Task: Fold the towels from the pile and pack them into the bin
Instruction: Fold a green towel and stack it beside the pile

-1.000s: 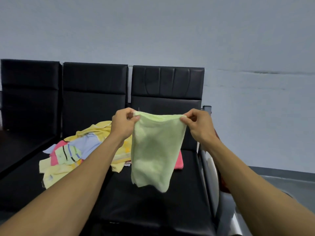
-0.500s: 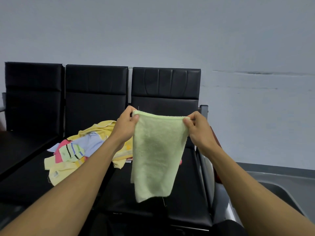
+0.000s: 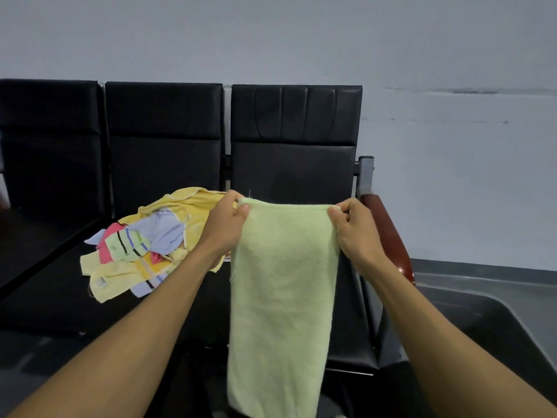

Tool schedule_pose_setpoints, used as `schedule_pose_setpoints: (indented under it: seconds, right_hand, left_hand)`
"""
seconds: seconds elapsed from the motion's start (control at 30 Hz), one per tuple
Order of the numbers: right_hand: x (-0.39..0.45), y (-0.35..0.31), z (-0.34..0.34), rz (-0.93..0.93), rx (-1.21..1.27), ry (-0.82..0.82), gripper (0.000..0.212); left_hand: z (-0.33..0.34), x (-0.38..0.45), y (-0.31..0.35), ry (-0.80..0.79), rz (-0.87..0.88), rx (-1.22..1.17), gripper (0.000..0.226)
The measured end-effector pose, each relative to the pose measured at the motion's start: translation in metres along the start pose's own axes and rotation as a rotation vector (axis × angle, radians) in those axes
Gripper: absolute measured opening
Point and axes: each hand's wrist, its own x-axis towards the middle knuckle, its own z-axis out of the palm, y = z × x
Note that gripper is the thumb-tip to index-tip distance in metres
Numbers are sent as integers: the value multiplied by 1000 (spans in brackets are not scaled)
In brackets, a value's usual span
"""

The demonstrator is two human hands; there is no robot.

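Green towel [image 3: 283, 285] hanging, top corners pinched by left hand [image 3: 224, 226] and right hand [image 3: 355, 233] fingers

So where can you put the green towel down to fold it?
Bare black seat shows between the towel pile and the red armrest, behind the hanging green towel. The leftmost seat also looks free. The middle seat is crowded by the pile.

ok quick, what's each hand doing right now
Left hand: pinching the green towel's top left corner.
Right hand: pinching its top right corner.
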Motion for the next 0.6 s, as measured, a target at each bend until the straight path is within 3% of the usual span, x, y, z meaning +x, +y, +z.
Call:
schedule_pose_setpoints:
  seconds: [0.4,0.6]
  right_hand:
    - [23,145,68,218,-113,-29,19]
    - [35,190,91,245,-174,-28,19]
  left_hand:
    - [85,24,-128,-68,-165,168,21]
    - [114,33,-174,-3,-160,266,18]
